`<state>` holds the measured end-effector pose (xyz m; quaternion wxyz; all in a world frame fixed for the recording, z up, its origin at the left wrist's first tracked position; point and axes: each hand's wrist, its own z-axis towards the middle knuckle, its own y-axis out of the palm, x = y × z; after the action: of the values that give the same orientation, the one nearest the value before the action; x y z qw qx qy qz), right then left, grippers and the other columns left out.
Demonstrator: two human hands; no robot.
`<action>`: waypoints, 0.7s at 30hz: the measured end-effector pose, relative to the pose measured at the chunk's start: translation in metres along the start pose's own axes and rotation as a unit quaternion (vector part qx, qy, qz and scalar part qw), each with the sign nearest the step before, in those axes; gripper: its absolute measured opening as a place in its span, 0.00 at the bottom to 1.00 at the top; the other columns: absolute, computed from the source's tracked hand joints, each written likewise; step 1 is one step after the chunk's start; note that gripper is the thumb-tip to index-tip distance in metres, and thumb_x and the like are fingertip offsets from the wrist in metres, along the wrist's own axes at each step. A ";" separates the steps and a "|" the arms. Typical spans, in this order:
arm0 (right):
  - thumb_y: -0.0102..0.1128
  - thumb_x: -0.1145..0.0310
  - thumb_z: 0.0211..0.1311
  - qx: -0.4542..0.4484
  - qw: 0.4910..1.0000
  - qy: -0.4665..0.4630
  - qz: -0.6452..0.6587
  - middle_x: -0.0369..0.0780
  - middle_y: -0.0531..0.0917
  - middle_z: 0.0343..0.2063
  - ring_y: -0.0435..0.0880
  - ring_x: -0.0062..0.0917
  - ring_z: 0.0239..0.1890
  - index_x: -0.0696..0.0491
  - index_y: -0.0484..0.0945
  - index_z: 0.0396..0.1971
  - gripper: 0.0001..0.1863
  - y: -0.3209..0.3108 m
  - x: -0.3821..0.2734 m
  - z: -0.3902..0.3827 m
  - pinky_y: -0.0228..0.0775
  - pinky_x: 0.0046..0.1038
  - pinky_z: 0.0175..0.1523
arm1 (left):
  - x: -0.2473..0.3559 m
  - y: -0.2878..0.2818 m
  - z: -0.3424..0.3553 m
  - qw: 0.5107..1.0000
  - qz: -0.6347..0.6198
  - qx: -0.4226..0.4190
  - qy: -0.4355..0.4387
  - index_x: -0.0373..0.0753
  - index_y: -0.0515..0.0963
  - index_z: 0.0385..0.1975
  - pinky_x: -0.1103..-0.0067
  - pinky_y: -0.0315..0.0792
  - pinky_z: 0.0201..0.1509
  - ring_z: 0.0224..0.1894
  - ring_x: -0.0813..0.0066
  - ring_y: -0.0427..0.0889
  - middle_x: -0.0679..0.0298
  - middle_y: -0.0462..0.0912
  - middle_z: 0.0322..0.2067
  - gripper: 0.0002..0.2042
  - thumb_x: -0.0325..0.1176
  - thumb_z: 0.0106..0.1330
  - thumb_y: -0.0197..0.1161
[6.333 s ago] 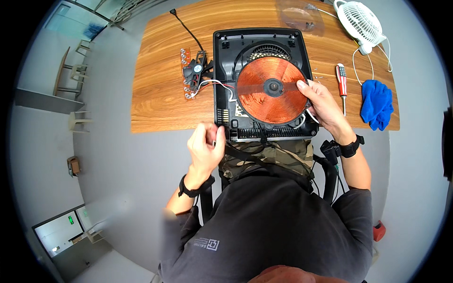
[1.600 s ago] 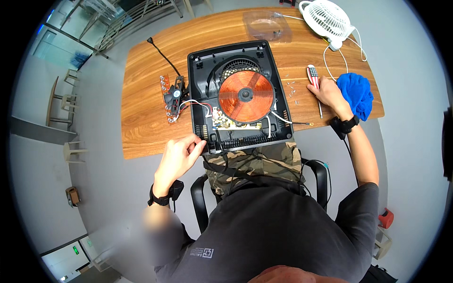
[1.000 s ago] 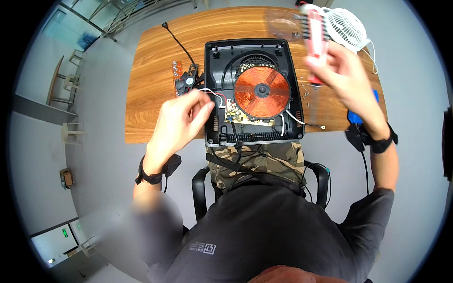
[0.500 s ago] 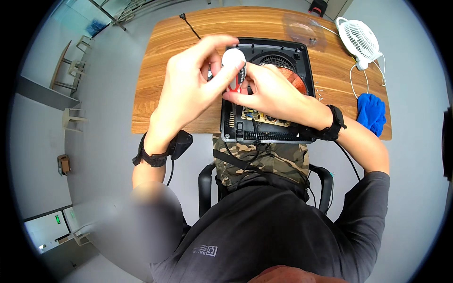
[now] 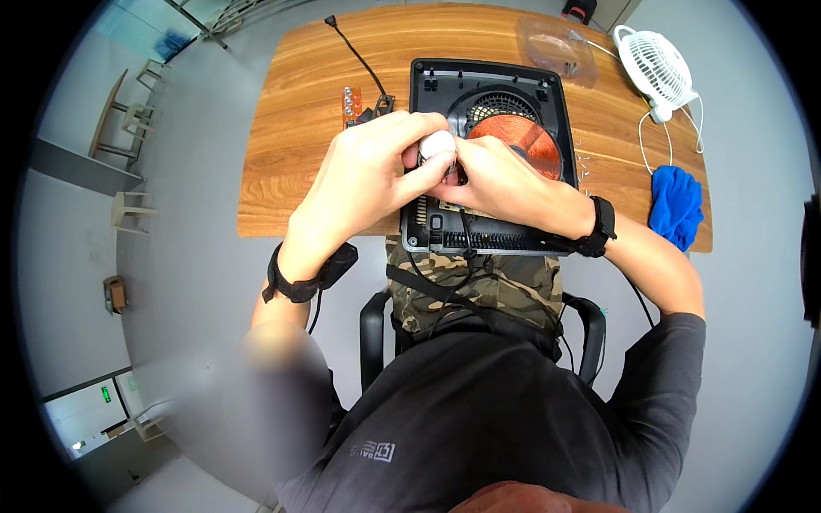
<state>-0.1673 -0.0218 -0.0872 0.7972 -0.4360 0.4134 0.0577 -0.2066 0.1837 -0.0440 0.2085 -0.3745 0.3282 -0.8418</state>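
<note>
On the wood-grain table, an opened black induction-cooker housing is set, its copper coil partly hidden. By the left hand and right hand, a white-ended screwdriver is gripped upright over the housing's left side.

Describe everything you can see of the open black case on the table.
The open black case is a shallow, rectangular shell, seemingly plastic, with a round grille toward its far end and slots along its near edge. It lies open side up on the wooden table, its near edge jutting past the tabletop. A copper-coloured coil sits inside. The left hand and right hand hide part of the case; whether they touch it is unclear.
</note>
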 end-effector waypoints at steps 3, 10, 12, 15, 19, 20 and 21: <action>0.71 0.67 0.60 -0.003 1.000 -0.001 0.000 0.54 0.86 0.28 0.87 0.50 0.32 0.65 0.75 0.42 0.19 -0.002 0.001 -0.002 0.79 0.42 0.36 | 0.001 0.002 0.002 1.000 0.000 -0.005 0.002 0.37 0.84 0.44 0.78 0.76 0.31 0.26 0.76 0.80 0.62 0.84 0.30 0.12 0.29 0.63 0.72; 0.72 0.66 0.60 -0.007 1.000 -0.002 -0.022 0.54 0.86 0.28 0.87 0.51 0.33 0.65 0.75 0.42 0.20 0.000 0.008 -0.007 0.80 0.43 0.38 | 0.001 0.006 0.000 1.000 0.003 -0.008 0.010 0.36 0.84 0.44 0.78 0.75 0.30 0.25 0.75 0.80 0.62 0.83 0.29 0.11 0.29 0.62 0.72; 0.72 0.66 0.60 -0.005 1.000 -0.002 -0.022 0.54 0.86 0.28 0.87 0.51 0.33 0.65 0.75 0.42 0.20 0.001 0.008 -0.009 0.80 0.43 0.38 | 0.002 0.007 0.000 1.000 0.000 -0.007 0.014 0.36 0.83 0.44 0.78 0.75 0.30 0.25 0.75 0.80 0.62 0.83 0.29 0.11 0.29 0.63 0.72; 0.72 0.66 0.60 -0.010 1.000 0.002 -0.021 0.54 0.86 0.28 0.87 0.51 0.34 0.65 0.75 0.42 0.20 -0.001 0.006 -0.008 0.80 0.43 0.38 | 0.002 0.006 0.000 1.000 -0.001 -0.008 0.013 0.36 0.83 0.44 0.78 0.74 0.30 0.25 0.75 0.79 0.62 0.83 0.29 0.11 0.29 0.63 0.72; 0.72 0.66 0.60 -0.013 1.000 -0.002 -0.015 0.54 0.86 0.29 0.87 0.51 0.34 0.64 0.75 0.43 0.20 -0.001 0.007 -0.008 0.80 0.43 0.38 | 0.002 0.006 0.000 1.000 -0.002 -0.012 0.009 0.36 0.84 0.44 0.78 0.74 0.30 0.25 0.75 0.79 0.62 0.83 0.29 0.11 0.29 0.63 0.72; 0.72 0.66 0.60 -0.013 1.000 -0.004 -0.011 0.54 0.86 0.29 0.87 0.51 0.34 0.64 0.75 0.43 0.20 -0.001 0.008 -0.008 0.80 0.43 0.39 | 0.002 0.007 0.000 1.000 -0.003 -0.013 0.007 0.36 0.84 0.44 0.78 0.74 0.30 0.25 0.75 0.79 0.62 0.83 0.29 0.11 0.29 0.63 0.72; 0.72 0.66 0.61 -0.013 1.000 -0.003 -0.007 0.54 0.86 0.29 0.87 0.51 0.34 0.63 0.75 0.44 0.20 -0.001 0.008 -0.009 0.80 0.43 0.39 | 0.002 0.007 0.000 1.000 -0.004 -0.009 0.009 0.36 0.84 0.44 0.78 0.74 0.30 0.25 0.76 0.79 0.62 0.83 0.29 0.11 0.29 0.63 0.72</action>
<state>-0.1672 -0.0306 -0.0947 0.7930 -0.4496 0.4069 0.0587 -0.2071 0.1780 -0.0480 0.1985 -0.3697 0.3361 -0.8432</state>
